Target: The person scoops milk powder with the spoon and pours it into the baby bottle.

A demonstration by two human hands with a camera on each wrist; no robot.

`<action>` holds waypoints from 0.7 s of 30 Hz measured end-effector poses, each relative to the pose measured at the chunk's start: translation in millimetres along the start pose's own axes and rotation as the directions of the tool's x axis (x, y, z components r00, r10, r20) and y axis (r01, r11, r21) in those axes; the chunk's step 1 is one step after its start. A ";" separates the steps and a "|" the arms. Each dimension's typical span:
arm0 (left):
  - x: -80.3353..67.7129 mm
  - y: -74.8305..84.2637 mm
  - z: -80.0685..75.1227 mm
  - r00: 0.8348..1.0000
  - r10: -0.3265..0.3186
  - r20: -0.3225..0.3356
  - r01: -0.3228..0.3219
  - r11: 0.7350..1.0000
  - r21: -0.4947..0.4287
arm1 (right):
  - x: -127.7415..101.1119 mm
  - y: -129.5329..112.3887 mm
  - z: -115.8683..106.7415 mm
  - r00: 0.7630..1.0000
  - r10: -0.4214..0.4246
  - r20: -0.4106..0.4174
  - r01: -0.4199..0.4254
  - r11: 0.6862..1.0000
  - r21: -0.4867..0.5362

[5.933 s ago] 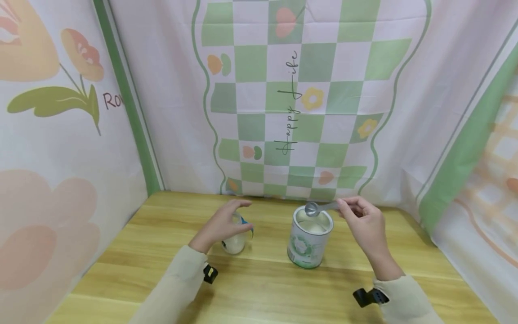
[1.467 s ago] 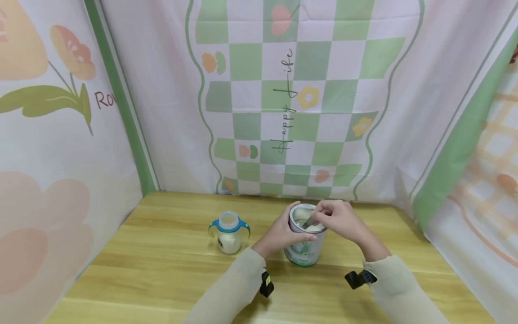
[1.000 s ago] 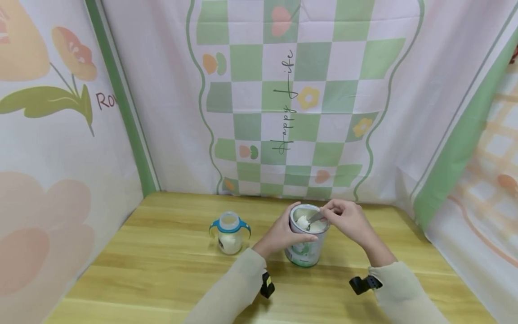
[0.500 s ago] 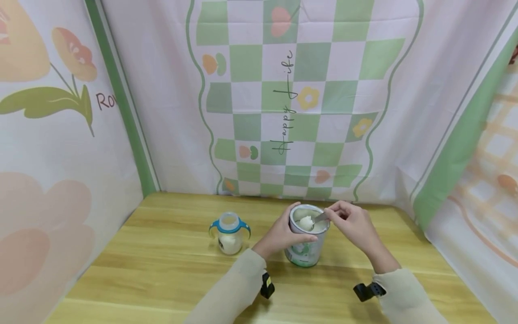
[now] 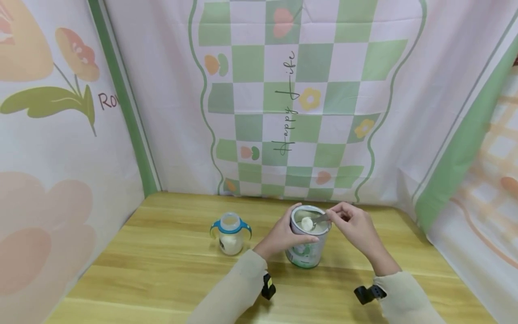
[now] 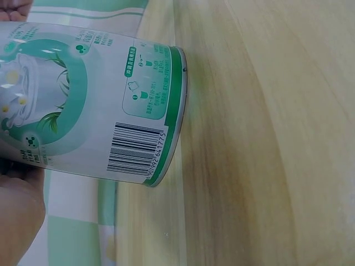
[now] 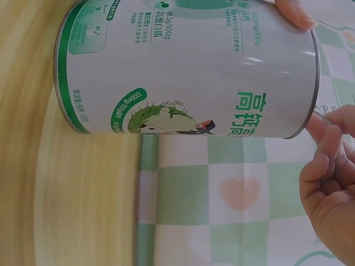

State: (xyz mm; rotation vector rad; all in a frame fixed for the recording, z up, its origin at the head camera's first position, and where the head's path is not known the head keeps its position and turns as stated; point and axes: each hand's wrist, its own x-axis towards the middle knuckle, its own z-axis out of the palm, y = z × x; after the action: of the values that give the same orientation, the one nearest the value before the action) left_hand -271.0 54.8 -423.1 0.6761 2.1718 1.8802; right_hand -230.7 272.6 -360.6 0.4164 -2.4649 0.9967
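Observation:
An open white and green milk powder can [image 5: 308, 243] [image 6: 94, 105] [image 7: 188, 72] stands upright on the wooden table [image 5: 162, 279]. My left hand [image 5: 283, 236] grips its left side, thumb near the rim. My right hand [image 5: 354, 227] [image 7: 330, 177] pinches the handle of a metal spoon [image 5: 313, 221] over the can's mouth. The spoon's bowl carries a heap of white powder. A small baby bottle [image 5: 230, 233] with a blue two-handled collar and no cap stands to the left of the can, with white powder inside.
Printed cloth walls [image 5: 299, 99] close in the table at the back and on both sides. Bare wood lies in front of the can and at the table's left part.
Earlier my left hand left the bottle and took the can. Over the last second the spoon has risen out of the powder with a heap on it.

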 end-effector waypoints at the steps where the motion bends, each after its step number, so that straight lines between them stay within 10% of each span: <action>1: -0.1 0.0 0.2 1.000 -0.002 0.000 0.002 1.000 0.001 | -0.3 0.5 0.2 1.000 0.007 -0.004 -0.007 1.000 0.006; 21: -1.1 -0.4 -0.9 1.000 0.021 0.018 -0.021 1.000 -0.008 | -4.7 8.6 4.2 0.994 -0.004 -0.109 0.007 1.000 0.027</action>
State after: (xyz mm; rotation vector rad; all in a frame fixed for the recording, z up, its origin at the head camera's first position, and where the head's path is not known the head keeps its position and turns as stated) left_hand -270.5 53.5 -423.5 0.7144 2.1543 1.8843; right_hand -231.6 276.1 -370.6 0.3680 -2.3542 1.0250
